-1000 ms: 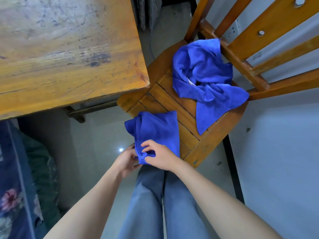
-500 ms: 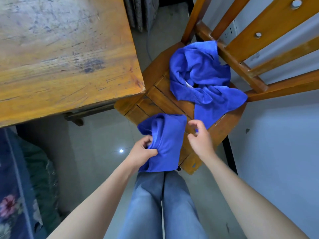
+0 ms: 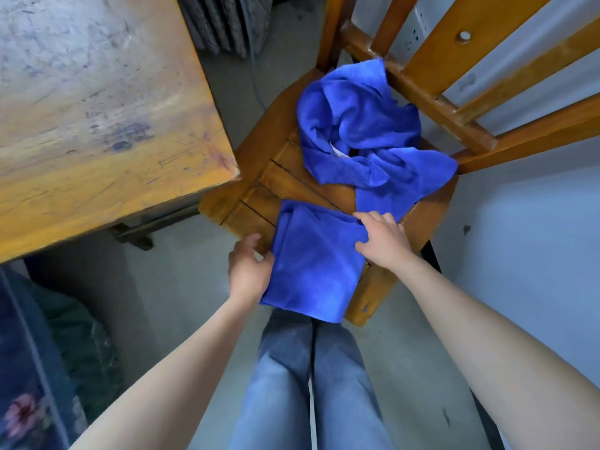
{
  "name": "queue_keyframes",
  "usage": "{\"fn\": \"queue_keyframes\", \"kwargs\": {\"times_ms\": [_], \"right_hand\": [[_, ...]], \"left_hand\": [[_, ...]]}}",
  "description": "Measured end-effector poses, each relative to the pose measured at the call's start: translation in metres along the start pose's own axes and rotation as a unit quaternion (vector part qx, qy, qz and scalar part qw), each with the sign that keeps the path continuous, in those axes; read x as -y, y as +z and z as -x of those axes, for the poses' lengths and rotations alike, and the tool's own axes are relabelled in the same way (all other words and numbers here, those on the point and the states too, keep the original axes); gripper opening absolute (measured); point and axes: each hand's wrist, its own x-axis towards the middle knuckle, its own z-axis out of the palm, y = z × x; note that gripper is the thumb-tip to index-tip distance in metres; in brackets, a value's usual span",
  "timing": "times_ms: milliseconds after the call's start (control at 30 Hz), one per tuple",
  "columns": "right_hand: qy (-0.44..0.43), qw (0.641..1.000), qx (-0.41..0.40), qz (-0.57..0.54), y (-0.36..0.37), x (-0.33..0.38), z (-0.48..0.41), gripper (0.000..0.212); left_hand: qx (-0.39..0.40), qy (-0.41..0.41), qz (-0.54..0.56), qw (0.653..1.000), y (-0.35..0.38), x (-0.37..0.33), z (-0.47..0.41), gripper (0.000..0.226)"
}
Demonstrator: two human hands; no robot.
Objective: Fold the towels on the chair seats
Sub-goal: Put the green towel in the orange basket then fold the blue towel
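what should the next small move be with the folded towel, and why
Probably slide the folded towel further onto the chair seat and let go. It looks folded flat, but its near end overhangs the seat's front edge. The left hand holds its left edge and the right hand rests on its far corner, while the crumpled towel lies unfolded.

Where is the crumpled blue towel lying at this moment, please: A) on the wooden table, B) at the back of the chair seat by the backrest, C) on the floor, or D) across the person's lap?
B: the crumpled towel is heaped on the chair seat against the backrest rail, behind the folded towel that the left hand and right hand touch.
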Motion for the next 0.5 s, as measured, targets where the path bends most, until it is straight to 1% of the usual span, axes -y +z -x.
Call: {"fn": "queue_keyframes", "kwargs": {"times_ms": [100,167,200,233,267,300,333,367,400,433,500], "right_hand": [[-0.013,1.0,0.01,0.016,-0.001,-0.004,-0.002,0.053],[-0.03,0.999,0.019,0.036,-0.002,-0.006,-0.002,0.05],[-0.04,0.998,0.019,0.042,-0.002,-0.006,-0.002,0.047],[-0.05,0.998,0.017,0.039,-0.003,-0.006,-0.003,0.043],[-0.056,0.998,0.016,0.021,-0.003,-0.006,-0.003,0.038],[-0.052,0.998,0.018,-0.008,-0.004,-0.007,-0.003,0.033],[-0.04,0.998,0.024,-0.044,-0.005,-0.007,-0.002,0.029],[-0.029,0.997,0.029,-0.071,-0.008,-0.007,-0.001,0.027],[-0.023,0.996,0.034,-0.082,-0.009,-0.008,0.001,0.026],[-0.022,0.996,0.034,-0.077,-0.01,-0.009,0.002,0.025],[-0.033,0.998,0.024,-0.057,-0.009,-0.009,0.002,0.024]], "left_hand": [[0.054,0.126,-0.044,0.99,0.005,-0.027,-0.018,0.053],[0.098,0.182,-0.087,0.975,0.013,-0.046,-0.026,0.063],[0.113,0.198,-0.132,0.965,0.017,-0.055,-0.03,0.065],[0.118,0.212,-0.205,0.948,0.02,-0.062,-0.032,0.063],[0.113,0.228,-0.295,0.921,0.021,-0.068,-0.034,0.058],[0.104,0.249,-0.381,0.885,0.021,-0.073,-0.035,0.051],[0.096,0.27,-0.444,0.849,0.02,-0.077,-0.037,0.044],[0.093,0.284,-0.48,0.825,0.017,-0.079,-0.039,0.037],[0.09,0.289,-0.497,0.813,0.015,-0.082,-0.04,0.033],[0.081,0.291,-0.502,0.81,0.013,-0.084,-0.04,0.031],[0.047,0.296,-0.491,0.818,0.012,-0.087,-0.039,0.034]]}}
